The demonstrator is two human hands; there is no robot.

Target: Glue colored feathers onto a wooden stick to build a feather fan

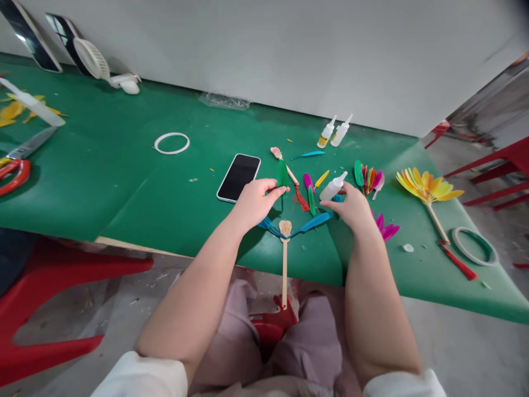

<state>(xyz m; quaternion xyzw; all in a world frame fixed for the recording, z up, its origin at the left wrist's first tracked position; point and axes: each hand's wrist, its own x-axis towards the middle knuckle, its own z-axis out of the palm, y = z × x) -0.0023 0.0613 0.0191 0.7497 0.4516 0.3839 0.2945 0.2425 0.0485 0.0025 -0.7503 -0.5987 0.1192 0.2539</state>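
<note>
My left hand (254, 201) pinches a dark green feather (282, 176) by its stem, just above a wooden fan stick (284, 259) that hangs over the table's front edge. Blue feathers (314, 222) fan out from the stick's carved head on both sides. My right hand (352, 207) rests fingers-down on the right-hand blue feathers, beside a small white glue bottle (333, 187) lying on the green table (124, 182). Whether that hand grips anything is hidden.
A black phone (238, 177) lies left of my hands. Loose coloured feathers (367, 177), a second stick with a red tassel (294, 184), two upright glue bottles (334, 132), a finished yellow feather fan (425, 190), tape rings (171, 143) and red chairs surround the spot.
</note>
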